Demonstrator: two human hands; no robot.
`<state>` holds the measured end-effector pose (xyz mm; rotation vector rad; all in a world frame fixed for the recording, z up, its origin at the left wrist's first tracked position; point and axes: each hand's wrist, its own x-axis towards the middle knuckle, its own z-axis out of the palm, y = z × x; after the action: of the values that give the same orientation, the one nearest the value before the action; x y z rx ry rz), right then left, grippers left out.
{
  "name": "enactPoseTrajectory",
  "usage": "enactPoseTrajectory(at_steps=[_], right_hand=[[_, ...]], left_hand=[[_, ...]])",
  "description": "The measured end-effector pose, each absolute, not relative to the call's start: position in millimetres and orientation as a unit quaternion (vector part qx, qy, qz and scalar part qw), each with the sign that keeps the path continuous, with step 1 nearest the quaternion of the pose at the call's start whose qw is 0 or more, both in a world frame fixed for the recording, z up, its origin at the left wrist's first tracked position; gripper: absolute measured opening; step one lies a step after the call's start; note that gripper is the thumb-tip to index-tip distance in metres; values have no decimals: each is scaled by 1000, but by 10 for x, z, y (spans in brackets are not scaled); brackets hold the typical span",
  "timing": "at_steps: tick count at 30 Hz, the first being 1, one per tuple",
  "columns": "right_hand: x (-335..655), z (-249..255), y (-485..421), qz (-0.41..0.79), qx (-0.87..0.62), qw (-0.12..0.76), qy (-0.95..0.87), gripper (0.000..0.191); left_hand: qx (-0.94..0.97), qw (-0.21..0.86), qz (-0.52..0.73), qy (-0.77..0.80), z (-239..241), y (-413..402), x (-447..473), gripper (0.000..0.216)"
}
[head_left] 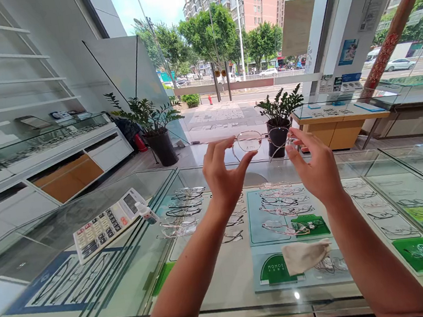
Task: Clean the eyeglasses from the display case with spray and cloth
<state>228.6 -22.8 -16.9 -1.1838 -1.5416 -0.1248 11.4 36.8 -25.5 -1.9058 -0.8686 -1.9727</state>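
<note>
Thin-framed eyeglasses (249, 141) are held up above the glass counter, lenses facing me. My left hand (224, 170) grips the left side of the frame, with fingers at the upper rim and thumb below the lens. On the other side, my right hand (314, 164) pinches the frame near the hinge. Small print shows on the left lens. Below my right forearm, a crumpled beige cloth (305, 255) lies on the glass. Rows of eyeglasses (281, 201) sit inside the display case under both hands.
To the left on the glass rest a calculator (106, 224) and a small white bottle (147, 212). Beyond the counter stand potted plants (160, 147), and a wooden display table (324, 128) is at the right. Glass edges (160, 187) divide the countertop.
</note>
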Motion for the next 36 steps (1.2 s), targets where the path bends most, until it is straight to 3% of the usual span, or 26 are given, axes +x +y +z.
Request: enactPoseTrajectory(at_steps=[5, 13, 23, 36], right_hand=[[2246, -188, -239, -31, -488, 585, -647, 49], [2103, -207, -294, -76, -460, 594, -656, 57], [2071, -228, -292, -69, -465, 582, -663, 59], [2152, -143, -324, -19, -457, 653, -604, 39]], left_hand=[[-650, 138, -693, -278, -247, 373, 115, 47], [-654, 7, -704, -275, -339, 571, 59, 52], [-632, 13, -716, -296, -357, 532, 108, 57], [-614, 189, -724, -252, -318, 448, 130, 58]])
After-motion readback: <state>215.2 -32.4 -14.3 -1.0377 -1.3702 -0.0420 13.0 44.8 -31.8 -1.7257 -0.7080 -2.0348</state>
